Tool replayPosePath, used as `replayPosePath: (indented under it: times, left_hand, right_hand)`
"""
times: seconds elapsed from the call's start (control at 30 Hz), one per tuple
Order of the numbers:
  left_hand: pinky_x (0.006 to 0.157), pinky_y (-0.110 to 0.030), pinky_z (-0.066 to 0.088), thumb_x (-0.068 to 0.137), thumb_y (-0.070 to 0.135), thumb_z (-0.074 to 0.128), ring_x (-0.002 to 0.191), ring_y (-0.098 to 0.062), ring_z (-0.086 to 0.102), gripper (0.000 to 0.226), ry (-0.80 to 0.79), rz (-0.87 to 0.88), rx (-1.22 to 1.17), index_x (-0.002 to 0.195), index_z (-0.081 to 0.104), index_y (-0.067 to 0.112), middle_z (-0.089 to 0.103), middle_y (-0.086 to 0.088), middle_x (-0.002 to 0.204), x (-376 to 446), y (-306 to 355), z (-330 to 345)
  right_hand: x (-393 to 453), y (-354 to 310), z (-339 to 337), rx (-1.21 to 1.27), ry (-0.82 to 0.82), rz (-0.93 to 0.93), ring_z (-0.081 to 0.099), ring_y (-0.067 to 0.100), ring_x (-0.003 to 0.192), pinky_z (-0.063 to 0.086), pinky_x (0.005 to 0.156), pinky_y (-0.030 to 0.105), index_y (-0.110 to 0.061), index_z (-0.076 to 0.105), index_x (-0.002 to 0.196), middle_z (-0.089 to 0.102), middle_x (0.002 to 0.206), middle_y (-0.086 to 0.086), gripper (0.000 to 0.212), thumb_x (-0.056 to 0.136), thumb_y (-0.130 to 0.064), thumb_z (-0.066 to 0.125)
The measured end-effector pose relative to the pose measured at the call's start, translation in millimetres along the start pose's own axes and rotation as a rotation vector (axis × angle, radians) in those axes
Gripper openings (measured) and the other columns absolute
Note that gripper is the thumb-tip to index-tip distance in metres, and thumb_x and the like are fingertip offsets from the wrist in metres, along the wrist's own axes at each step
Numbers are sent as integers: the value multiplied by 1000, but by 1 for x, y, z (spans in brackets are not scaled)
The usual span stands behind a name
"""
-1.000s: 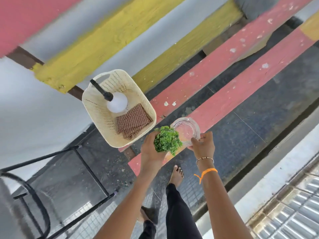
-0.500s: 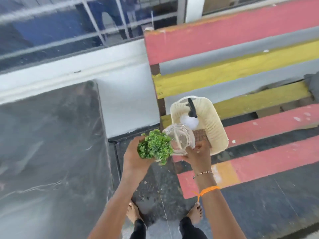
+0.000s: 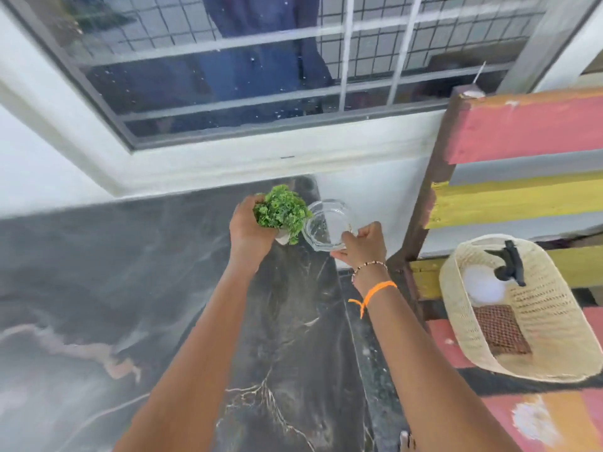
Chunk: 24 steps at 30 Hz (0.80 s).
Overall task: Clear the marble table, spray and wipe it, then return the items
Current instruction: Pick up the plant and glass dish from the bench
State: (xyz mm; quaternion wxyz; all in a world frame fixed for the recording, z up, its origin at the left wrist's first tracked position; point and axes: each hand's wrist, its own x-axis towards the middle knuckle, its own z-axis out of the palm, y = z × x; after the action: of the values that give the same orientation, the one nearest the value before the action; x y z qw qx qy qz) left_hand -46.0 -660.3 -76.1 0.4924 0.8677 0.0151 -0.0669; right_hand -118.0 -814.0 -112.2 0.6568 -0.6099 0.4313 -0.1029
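Observation:
My left hand [image 3: 249, 228] grips a small green potted plant [image 3: 280, 212] over the far right corner of the dark marble table [image 3: 130, 305]. My right hand [image 3: 359, 244] holds a clear glass bowl [image 3: 324, 225] by its rim, just right of the plant, above the table's right edge. Both items hang close together near the white wall. To the right, a cream woven basket [image 3: 538, 363] on the bench holds a white spray bottle [image 3: 483, 285] with a black trigger and a brown checked cloth [image 3: 499, 327].
A painted red and yellow slatted bench [image 3: 522, 197] stands right of the table. A barred window [image 3: 261, 60] with a white sill runs along the wall behind. A narrow strip of dark floor separates table and bench.
I have turned left from the bench to the table. Both hands carried the plant and the bowl away from the basket to over the table's far right corner.

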Motion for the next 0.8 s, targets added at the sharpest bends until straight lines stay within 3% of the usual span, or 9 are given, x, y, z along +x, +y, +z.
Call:
replayPosePath:
  times: [0.17, 0.3, 0.37, 0.47, 0.53, 0.63, 0.67, 0.73, 0.8]
  left_hand:
    - [74, -28, 45, 64, -10, 63, 99, -29, 56, 55, -20, 45, -1, 111, 55, 17, 55, -7, 110, 45, -6, -10]
    - [71, -34, 48, 62, -12, 67, 101, -33, 56, 57, -45, 56, -13, 110, 53, 17, 50, -1, 108, 76, -7, -15]
    - [74, -32, 47, 61, -11, 71, 102, -27, 53, 61, -57, 64, 1, 113, 52, 16, 52, -4, 115, 89, -7, -17]
    - [80, -23, 36, 61, -7, 76, 104, -17, 47, 66, -54, 69, 16, 118, 51, 16, 53, -6, 122, 106, -11, -21]
    - [82, -21, 34, 63, -5, 76, 109, -17, 48, 68, -58, 82, 18, 122, 49, 17, 53, -5, 124, 114, -12, -23]
    - [93, -30, 42, 66, -4, 75, 119, -22, 47, 77, -138, 109, -29, 129, 40, 23, 49, -1, 127, 117, -18, -29]
    - [98, -33, 43, 66, -5, 75, 123, -24, 44, 85, -183, 107, -96, 133, 34, 26, 44, -1, 131, 115, -22, -31]
    - [99, -27, 44, 64, -3, 78, 129, -19, 37, 103, -235, 60, -236, 141, 18, 32, 33, -2, 142, 109, -34, -33]
    - [93, -19, 38, 62, 3, 83, 116, -4, 42, 114, -194, -3, -207, 145, 9, 32, 42, 4, 131, 100, -46, -31]
  right_hand:
    - [25, -13, 57, 5, 51, 49, 57, 31, 77, 58, 65, 45, -10, 34, 87, 42, 90, 7, 28, 79, -2, 59]
    - [44, -18, 80, -14, 35, 112, 63, 33, 71, 57, 74, 51, -10, 33, 93, 37, 76, 0, 30, 81, 0, 59]
    - [51, -22, 89, -34, 13, 129, 66, 34, 73, 57, 77, 50, -10, 34, 94, 42, 78, 3, 29, 82, 0, 58]
    - [58, -29, 98, -115, -16, 112, 68, 35, 80, 57, 79, 47, -6, 42, 96, 60, 99, 17, 25, 82, -8, 64]
    - [62, -36, 100, -248, -65, 107, 68, 34, 89, 56, 70, 37, -7, 43, 88, 66, 98, 19, 24, 83, -16, 65]
    - [62, -42, 93, -510, -99, 56, 65, 19, 64, 44, 46, 20, -9, 44, 77, 60, 67, 7, 29, 84, -27, 65]
    - [61, -41, 91, -563, -90, 9, 64, 21, 66, 48, 53, 22, -8, 47, 84, 61, 74, 9, 29, 82, -28, 67]
    - [56, -38, 90, -634, -58, -126, 62, 32, 93, 48, 76, 31, -5, 47, 105, 56, 110, 15, 43, 78, -28, 71]
    - [49, -36, 93, -764, -88, -282, 48, 35, 114, 42, 88, 37, -4, 40, 124, 38, 130, 15, 64, 75, -27, 73]
